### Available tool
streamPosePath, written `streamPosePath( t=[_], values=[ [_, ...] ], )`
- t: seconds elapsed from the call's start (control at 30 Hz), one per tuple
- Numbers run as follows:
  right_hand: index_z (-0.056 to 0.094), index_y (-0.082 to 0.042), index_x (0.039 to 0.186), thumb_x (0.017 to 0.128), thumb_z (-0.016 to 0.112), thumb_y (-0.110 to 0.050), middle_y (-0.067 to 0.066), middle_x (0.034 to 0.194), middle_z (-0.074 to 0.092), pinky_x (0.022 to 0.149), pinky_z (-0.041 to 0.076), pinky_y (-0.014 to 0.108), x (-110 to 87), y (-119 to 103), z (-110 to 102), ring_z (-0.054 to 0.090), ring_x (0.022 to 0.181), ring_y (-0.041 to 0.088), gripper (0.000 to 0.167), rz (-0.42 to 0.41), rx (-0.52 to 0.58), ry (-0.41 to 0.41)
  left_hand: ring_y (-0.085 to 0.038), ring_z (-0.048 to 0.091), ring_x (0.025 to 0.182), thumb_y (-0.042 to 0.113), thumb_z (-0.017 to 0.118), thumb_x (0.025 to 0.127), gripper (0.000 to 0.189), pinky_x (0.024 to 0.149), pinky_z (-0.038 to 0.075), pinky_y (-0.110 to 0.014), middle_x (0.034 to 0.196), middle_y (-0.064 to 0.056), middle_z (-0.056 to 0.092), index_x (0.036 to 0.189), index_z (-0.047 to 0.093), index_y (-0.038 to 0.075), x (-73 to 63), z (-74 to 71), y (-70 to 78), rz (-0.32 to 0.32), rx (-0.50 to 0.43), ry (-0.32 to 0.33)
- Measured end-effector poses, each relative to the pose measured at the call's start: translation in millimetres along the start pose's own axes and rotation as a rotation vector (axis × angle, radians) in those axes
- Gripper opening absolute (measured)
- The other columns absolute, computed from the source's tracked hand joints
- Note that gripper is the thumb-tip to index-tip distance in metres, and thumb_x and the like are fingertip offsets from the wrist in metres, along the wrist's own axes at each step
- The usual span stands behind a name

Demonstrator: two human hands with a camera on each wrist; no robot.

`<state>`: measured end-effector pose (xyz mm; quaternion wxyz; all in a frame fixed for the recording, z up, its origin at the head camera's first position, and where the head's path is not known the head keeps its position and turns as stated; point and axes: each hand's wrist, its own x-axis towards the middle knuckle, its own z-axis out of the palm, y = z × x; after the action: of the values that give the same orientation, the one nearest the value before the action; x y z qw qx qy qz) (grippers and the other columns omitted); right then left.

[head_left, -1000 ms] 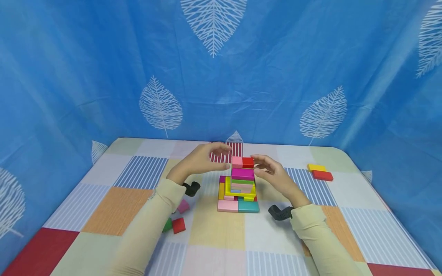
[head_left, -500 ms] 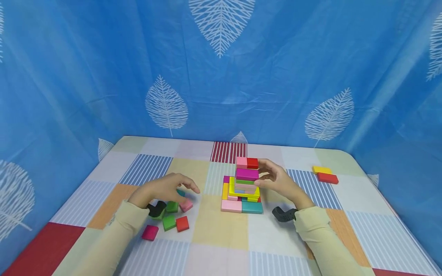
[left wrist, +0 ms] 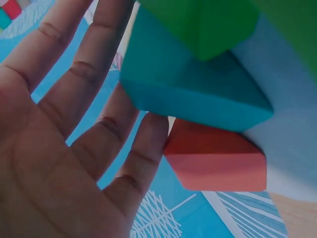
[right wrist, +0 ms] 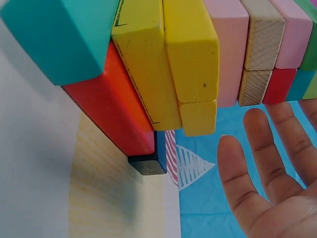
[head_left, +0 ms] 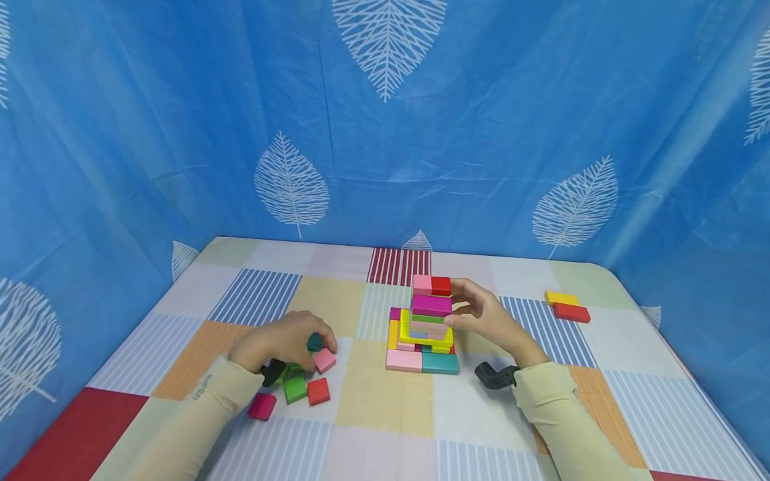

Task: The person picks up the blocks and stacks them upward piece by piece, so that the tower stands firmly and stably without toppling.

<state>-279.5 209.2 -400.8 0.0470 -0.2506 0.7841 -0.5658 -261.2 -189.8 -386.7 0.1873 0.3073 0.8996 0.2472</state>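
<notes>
In the head view my left hand (head_left: 287,339) is low over a group of loose blocks at the left. Its fingers reach down around a teal block (left wrist: 198,89), beside a green block (left wrist: 205,29) and a reddish block (left wrist: 218,168). The left wrist view shows these fingers fairly straight; the thumb is hidden there. A tower of coloured wooden blocks (head_left: 432,306) stands mid-table, with a pink block (head_left: 422,284) and a red block (head_left: 441,286) on top. At the tower's right side is my right hand (head_left: 487,321), its fingers spread beside the upper layers.
Near my left hand lie another green block (head_left: 295,389), a red block (head_left: 319,391), a pink block (head_left: 325,361) and a magenta block (head_left: 261,406). A yellow block (head_left: 561,298) and a red block (head_left: 571,312) lie far right. A blue curtain (head_left: 385,167) hangs behind the table.
My left hand has left the tower's upper left side and come down leftward to the loose blocks. My right hand stays beside the tower.
</notes>
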Motion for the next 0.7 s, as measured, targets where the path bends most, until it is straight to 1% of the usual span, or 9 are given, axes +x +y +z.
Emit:
streamPosePath(
  t=[0.13, 0.23, 0.3, 0.37, 0.43, 0.53, 0.6, 0.7],
  values=[
    [0.052, 0.006, 0.15, 0.095, 0.08, -0.011, 0.026, 0.136, 0.063, 0.101, 0.055, 0.03, -0.4, 0.5, 0.3, 0.061, 0.119, 0.025, 0.064, 0.001, 0.005, -0.003, -0.013, 0.054, 0.099, 0.001, 0.091, 0.075, 0.031, 0.094, 0.044, -0.045, 0.099, 0.013, 0.07, 0.093, 0.079, 0.024, 1.9, 1.8, 1.4, 0.002, 0.047, 0.023],
    [0.052, 0.007, 0.149, 0.095, 0.08, -0.011, 0.026, 0.136, 0.064, 0.1, 0.055, 0.028, -0.5, 0.8, 0.6, 0.062, 0.118, 0.025, 0.063, -0.003, 0.006, -0.005, -0.014, 0.06, 0.099, 0.007, 0.091, 0.078, 0.025, 0.097, 0.047, -0.047, 0.098, 0.013, 0.071, 0.097, 0.079, 0.021, 5.6, 2.3, 2.5, 0.027, 0.02, 0.048],
    [0.052, 0.007, 0.149, 0.095, 0.08, -0.011, 0.026, 0.136, 0.064, 0.101, 0.055, 0.028, -0.4, 0.8, 0.8, 0.062, 0.118, 0.025, 0.063, -0.007, 0.004, -0.003, -0.017, 0.064, 0.101, 0.009, 0.09, 0.082, 0.024, 0.096, 0.052, -0.046, 0.101, 0.011, 0.073, 0.102, 0.08, 0.018, 9.3, 1.7, 4.9, 0.052, -0.017, 0.074],
    [0.052, 0.007, 0.149, 0.095, 0.08, -0.011, 0.026, 0.136, 0.064, 0.101, 0.055, 0.028, -0.5, 0.7, 0.9, 0.062, 0.118, 0.025, 0.063, -0.007, 0.001, -0.003, -0.02, 0.065, 0.103, 0.01, 0.089, 0.085, 0.024, 0.092, 0.057, -0.045, 0.104, 0.008, 0.074, 0.107, 0.08, 0.014, 14.0, 0.7, 9.3, 0.085, -0.05, 0.116],
    [0.052, 0.007, 0.149, 0.095, 0.08, -0.011, 0.026, 0.136, 0.064, 0.101, 0.055, 0.029, -0.4, 0.6, 0.9, 0.062, 0.118, 0.026, 0.064, -0.006, -0.001, -0.001, -0.021, 0.066, 0.103, 0.009, 0.087, 0.088, 0.026, 0.094, 0.058, -0.044, 0.107, 0.006, 0.075, 0.112, 0.081, 0.011, 19.0, -0.6, 15.3, 0.126, -0.066, 0.169],
    [0.052, 0.007, 0.15, 0.095, 0.08, -0.011, 0.026, 0.137, 0.064, 0.102, 0.055, 0.03, -0.3, 0.4, 0.7, 0.062, 0.118, 0.028, 0.064, -0.003, -0.003, -0.001, -0.018, 0.068, 0.097, 0.009, 0.086, 0.09, 0.031, 0.091, 0.061, -0.038, 0.111, 0.0, 0.076, 0.12, 0.079, 0.005, 26.9, -2.0, 26.9, 0.186, -0.098, 0.252],
    [0.052, 0.007, 0.149, 0.095, 0.08, -0.011, 0.026, 0.137, 0.063, 0.102, 0.055, 0.03, -0.2, 0.3, 0.5, 0.062, 0.118, 0.029, 0.064, -0.002, -0.004, 0.001, -0.016, 0.07, 0.094, 0.009, 0.087, 0.091, 0.035, 0.089, 0.062, -0.035, 0.113, -0.004, 0.077, 0.123, 0.078, 0.002, 32.0, -2.1, 35.7, 0.205, -0.149, 0.295],
    [0.052, 0.007, 0.149, 0.095, 0.08, -0.01, 0.026, 0.137, 0.063, 0.101, 0.055, 0.03, -0.2, 0.6, 0.2, 0.062, 0.118, 0.029, 0.063, -0.003, -0.003, 0.002, -0.015, 0.072, 0.091, 0.009, 0.089, 0.09, 0.038, 0.087, 0.064, -0.033, 0.114, -0.008, 0.077, 0.124, 0.076, 0.0, 39.5, -0.7, 48.7, 0.202, -0.241, 0.365]
  ],
)
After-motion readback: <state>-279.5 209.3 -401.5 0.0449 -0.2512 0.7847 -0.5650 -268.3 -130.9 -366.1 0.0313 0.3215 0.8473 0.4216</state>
